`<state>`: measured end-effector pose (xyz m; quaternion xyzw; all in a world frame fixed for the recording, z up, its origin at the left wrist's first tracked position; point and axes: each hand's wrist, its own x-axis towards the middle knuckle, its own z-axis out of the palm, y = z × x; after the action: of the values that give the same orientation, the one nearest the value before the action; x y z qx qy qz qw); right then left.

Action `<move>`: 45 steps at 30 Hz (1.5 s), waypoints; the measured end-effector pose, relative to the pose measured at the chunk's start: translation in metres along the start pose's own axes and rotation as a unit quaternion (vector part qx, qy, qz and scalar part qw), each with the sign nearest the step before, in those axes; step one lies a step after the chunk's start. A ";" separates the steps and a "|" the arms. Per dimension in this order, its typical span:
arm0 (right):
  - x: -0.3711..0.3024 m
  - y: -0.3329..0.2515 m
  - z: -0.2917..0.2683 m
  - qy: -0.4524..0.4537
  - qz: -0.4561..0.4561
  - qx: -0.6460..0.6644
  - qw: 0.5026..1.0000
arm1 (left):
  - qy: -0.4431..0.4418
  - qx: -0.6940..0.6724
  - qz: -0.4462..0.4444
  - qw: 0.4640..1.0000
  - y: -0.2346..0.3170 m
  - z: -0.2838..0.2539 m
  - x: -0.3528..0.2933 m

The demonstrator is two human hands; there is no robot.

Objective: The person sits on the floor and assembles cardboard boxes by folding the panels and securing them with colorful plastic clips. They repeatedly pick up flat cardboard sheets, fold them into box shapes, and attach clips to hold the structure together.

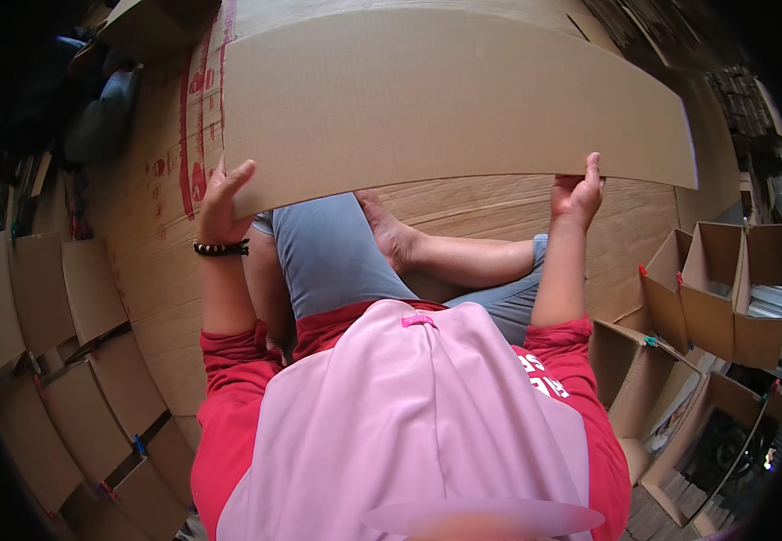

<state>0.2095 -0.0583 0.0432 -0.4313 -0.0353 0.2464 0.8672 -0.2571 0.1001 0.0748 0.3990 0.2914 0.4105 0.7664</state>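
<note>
A large plain brown cardboard sheet stretches across the upper middle, above my crossed legs. My left hand grips its near left corner, with the thumb on top and the other fingers mostly hidden. At the near edge toward the right, my right hand holds the sheet from below; its thumb points up over the edge and its remaining fingers are partly out of sight under the board. A dark beaded bracelet circles my left wrist.
Brown cardboard with red printing covers the floor beneath me. Open cardboard boxes joined with small coloured clips stand on the right. More cardboard compartments line the left. Stacked cardboard lies at the far right.
</note>
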 end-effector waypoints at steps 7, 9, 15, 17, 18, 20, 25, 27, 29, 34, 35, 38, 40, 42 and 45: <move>-0.021 -0.024 0.010 -0.076 0.009 0.004 0.997 | 0.074 0.137 -0.018 0.988 -0.019 -0.015 0.015; -0.027 -0.028 0.009 -0.103 0.005 -0.012 0.995 | 0.145 0.352 0.029 0.924 -0.024 -0.016 0.025; -0.039 -0.042 0.017 -0.144 -0.016 -0.002 0.989 | 0.131 0.001 0.107 0.986 -0.016 -0.019 0.024; -0.040 -0.040 0.021 -0.130 0.021 0.022 0.991 | 0.063 -0.204 0.177 0.961 -0.016 -0.016 0.026; -0.041 -0.036 0.023 -0.127 0.017 0.031 0.991 | 0.001 -0.260 0.184 0.948 -0.021 -0.009 0.030; -0.045 -0.027 0.027 -0.144 0.018 0.059 0.988 | -0.219 -0.351 0.206 0.886 -0.030 0.011 0.037; -0.057 -0.015 0.041 -0.127 0.012 0.055 0.990 | -0.180 -0.167 0.204 0.948 -0.091 0.111 0.050; -0.067 -0.010 0.045 -0.134 0.012 0.037 0.990 | -0.056 -0.094 0.136 0.985 -0.112 0.147 0.054; -0.075 -0.009 0.046 -0.142 0.028 0.009 0.989 | 0.009 -0.051 0.115 0.992 -0.117 0.164 0.065; -0.082 -0.012 0.041 -0.143 0.005 -0.038 0.989 | 0.043 0.024 0.202 0.978 -0.126 0.174 0.065; -0.083 -0.012 0.040 -0.146 0.001 -0.056 0.988 | 0.044 0.035 0.213 0.975 -0.128 0.174 0.064; -0.084 -0.015 0.039 -0.154 -0.027 -0.112 0.981 | 0.042 0.170 0.248 0.953 -0.134 0.169 0.059; -0.082 -0.020 0.038 -0.157 -0.048 -0.136 0.977 | 0.069 0.182 0.283 0.939 -0.134 0.163 0.061; -0.077 -0.027 0.035 -0.135 -0.062 -0.157 0.976 | 0.066 0.188 0.287 0.937 -0.134 0.156 0.063; -0.070 -0.026 0.025 -0.143 -0.053 -0.157 0.976 | 0.043 0.208 0.302 0.929 -0.138 0.151 0.063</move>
<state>0.1514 -0.0852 0.0892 -0.5202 -0.2199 0.2506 0.7863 -0.0543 0.0510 0.0265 0.6008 0.2689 0.5697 0.4921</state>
